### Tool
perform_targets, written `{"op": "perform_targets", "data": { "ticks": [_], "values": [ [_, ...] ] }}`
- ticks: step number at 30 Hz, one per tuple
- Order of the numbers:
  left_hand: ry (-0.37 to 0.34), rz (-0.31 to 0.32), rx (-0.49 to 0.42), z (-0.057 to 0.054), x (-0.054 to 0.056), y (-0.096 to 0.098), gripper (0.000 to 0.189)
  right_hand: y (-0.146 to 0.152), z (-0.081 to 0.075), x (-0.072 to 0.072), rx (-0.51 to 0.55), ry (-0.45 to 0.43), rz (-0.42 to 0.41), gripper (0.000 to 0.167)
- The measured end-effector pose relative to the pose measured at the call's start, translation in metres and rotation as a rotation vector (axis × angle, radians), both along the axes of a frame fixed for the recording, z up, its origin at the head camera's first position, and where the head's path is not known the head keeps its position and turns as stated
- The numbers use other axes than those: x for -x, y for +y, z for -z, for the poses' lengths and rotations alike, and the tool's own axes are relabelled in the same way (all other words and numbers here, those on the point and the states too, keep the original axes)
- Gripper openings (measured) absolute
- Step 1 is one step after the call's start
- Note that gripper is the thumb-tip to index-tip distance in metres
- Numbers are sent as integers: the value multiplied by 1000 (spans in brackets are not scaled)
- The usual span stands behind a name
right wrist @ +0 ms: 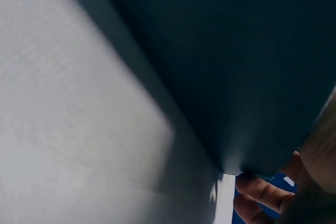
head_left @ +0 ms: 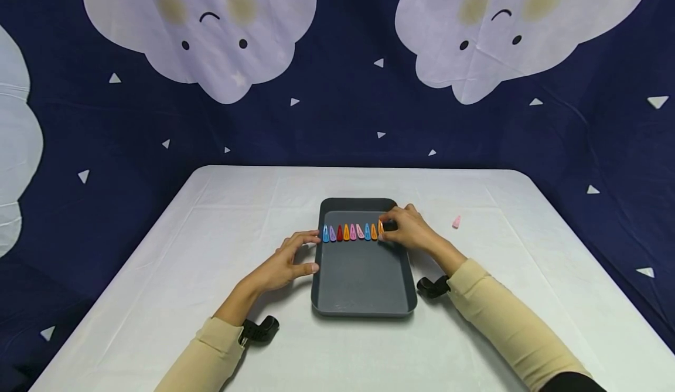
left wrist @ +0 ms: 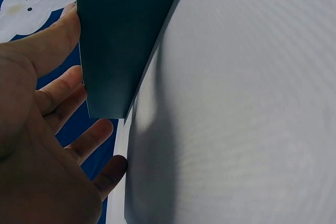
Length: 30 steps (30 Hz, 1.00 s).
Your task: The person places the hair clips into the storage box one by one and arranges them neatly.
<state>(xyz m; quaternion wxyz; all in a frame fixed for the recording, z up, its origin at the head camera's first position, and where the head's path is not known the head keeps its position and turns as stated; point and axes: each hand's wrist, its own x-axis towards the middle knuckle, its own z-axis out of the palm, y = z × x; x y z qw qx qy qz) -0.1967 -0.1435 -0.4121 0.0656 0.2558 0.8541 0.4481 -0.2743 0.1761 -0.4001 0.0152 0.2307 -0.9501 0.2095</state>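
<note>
A dark grey rectangular tray [head_left: 364,313] lies on the white table. Across its upper part runs a row of several snap hair clips, among them a blue clip [head_left: 326,235], a red clip [head_left: 340,233] and a pink clip [head_left: 353,232]. At the row's right end my right hand [head_left: 408,228] pinches an orange hair clip [head_left: 380,227] between thumb and fingers. My left hand [head_left: 285,263] rests its fairly straight fingertips and thumb against the tray's left side. In the right wrist view the tray wall [right wrist: 226,66] hides the clips and much of the right hand [right wrist: 262,198].
A lone pink hair clip [head_left: 456,222] lies on the white tablecloth [head_left: 237,204] to the right of the tray. Behind the table hangs a dark blue cloth [head_left: 343,128] with clouds and small white triangles. Each wrist wears a black camera.
</note>
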Motion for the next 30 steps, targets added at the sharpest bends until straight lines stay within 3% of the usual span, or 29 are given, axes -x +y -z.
{"op": "perform_targets", "data": {
  "ticks": [30],
  "values": [
    [-1,5,3,-1,-1,0,54,-7,1,0,-143,-55,54,48]
  ]
}}
